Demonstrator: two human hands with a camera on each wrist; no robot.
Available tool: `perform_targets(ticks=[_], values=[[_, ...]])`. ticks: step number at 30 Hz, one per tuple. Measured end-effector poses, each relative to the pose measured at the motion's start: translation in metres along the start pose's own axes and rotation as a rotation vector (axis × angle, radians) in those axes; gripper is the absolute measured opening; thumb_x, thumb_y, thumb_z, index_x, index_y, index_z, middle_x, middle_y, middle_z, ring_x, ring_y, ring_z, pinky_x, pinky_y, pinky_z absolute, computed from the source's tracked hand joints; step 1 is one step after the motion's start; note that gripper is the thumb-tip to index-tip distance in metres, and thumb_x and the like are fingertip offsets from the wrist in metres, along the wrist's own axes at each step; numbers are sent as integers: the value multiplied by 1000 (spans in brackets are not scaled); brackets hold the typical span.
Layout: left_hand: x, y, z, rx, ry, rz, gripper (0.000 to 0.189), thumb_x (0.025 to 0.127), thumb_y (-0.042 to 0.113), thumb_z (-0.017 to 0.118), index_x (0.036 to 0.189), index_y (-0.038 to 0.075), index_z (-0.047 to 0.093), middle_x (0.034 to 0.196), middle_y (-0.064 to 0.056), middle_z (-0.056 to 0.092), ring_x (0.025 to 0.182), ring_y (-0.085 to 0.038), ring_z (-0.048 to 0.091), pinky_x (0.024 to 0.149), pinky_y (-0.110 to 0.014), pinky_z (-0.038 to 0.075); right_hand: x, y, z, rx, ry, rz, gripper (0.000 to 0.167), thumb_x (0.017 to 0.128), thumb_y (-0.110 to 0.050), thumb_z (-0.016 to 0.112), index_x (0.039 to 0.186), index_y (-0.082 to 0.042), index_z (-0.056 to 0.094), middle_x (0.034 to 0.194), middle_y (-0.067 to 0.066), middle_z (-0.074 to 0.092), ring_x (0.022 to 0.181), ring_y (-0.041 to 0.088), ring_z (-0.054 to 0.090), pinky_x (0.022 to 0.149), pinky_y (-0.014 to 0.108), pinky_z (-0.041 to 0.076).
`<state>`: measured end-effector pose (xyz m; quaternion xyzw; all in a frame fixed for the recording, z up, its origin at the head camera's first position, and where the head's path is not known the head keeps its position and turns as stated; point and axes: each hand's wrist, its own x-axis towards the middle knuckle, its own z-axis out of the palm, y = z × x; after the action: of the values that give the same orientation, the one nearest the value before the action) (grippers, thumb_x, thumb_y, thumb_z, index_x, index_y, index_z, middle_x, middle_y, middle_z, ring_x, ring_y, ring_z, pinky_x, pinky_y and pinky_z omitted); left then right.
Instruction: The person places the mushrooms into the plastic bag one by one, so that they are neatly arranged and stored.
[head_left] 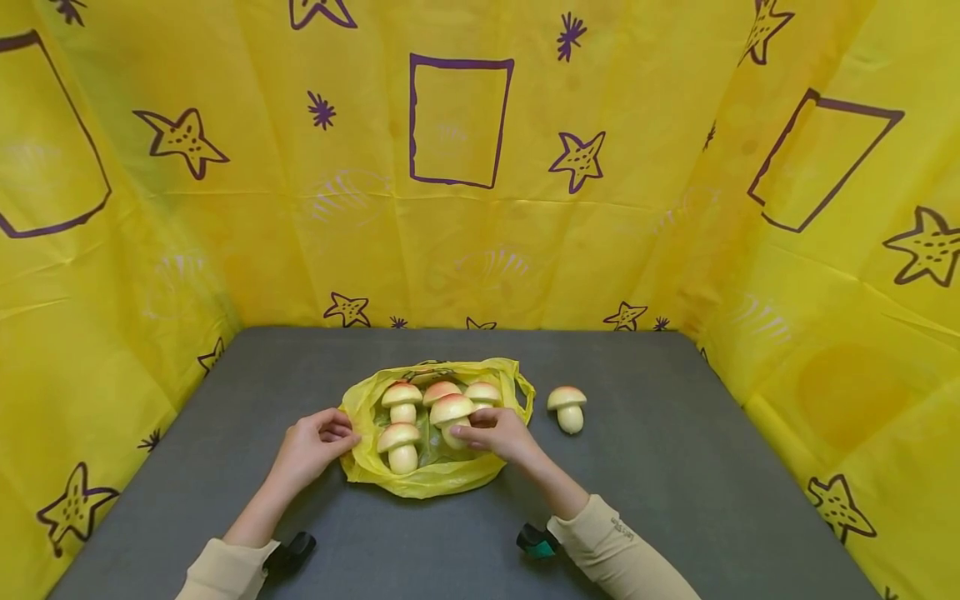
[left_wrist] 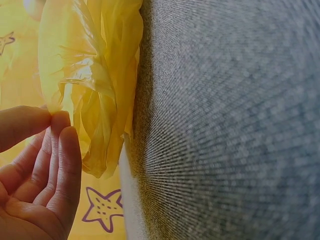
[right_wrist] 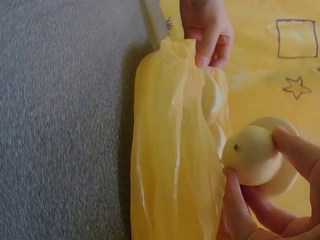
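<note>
A yellow plastic bag (head_left: 457, 482) lies with its mouth spread wide. Several toy mushrooms (head_left: 398, 435) with cream stems and reddish caps sit inside it. At the bag's left edge, my left hand (head_left: 311, 450) pinches the rim between thumb and fingertips; the left wrist view shows the thin plastic (left_wrist: 95, 85) in that pinch. My right hand (head_left: 506, 435) holds one mushroom (head_left: 452, 408) by its stem, over the right part of the opening. From the right wrist, the round end of this stem (right_wrist: 252, 155) faces the camera, thumb and fingers around it.
Another toy mushroom (head_left: 567, 408) lies on the dark grey table (head_left: 637, 492), right of the bag. Yellow cloth walls (head_left: 465, 250) with purple starfish and frame drawings enclose the table at the back and both sides.
</note>
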<state>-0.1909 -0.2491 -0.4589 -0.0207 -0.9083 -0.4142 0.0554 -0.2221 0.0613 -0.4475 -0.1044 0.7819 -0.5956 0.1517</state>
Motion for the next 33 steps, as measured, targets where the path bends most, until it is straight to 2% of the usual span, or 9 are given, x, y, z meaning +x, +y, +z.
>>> perform_targets(ticks=[12, 29, 33], values=[[-3, 3, 0, -1, 3, 1, 24, 81, 23, 76, 94, 6, 64, 85, -4, 68, 74, -10, 62, 63, -20, 49, -1, 4, 7, 70, -27, 60, 40, 80, -26, 76, 105, 3, 66, 95, 8, 69, 83, 15, 68, 78, 36, 56], [-4, 4, 0, -9, -1, -10, 26, 80, 23, 76, 95, 5, 64, 86, -5, 67, 74, -11, 62, 63, -20, 49, -1, 11, 13, 105, -46, 66, 38, 81, -22, 76, 104, 6, 66, 93, 8, 69, 79, 16, 68, 75, 34, 56], [-3, 2, 0, 0, -3, -4, 25, 81, 22, 76, 95, 5, 64, 86, -4, 67, 74, -10, 62, 64, -20, 49, -1, 13, 14, 109, -51, 54, 32, 81, -21, 75, 98, 5, 67, 87, 4, 68, 78, 15, 68, 75, 33, 56]])
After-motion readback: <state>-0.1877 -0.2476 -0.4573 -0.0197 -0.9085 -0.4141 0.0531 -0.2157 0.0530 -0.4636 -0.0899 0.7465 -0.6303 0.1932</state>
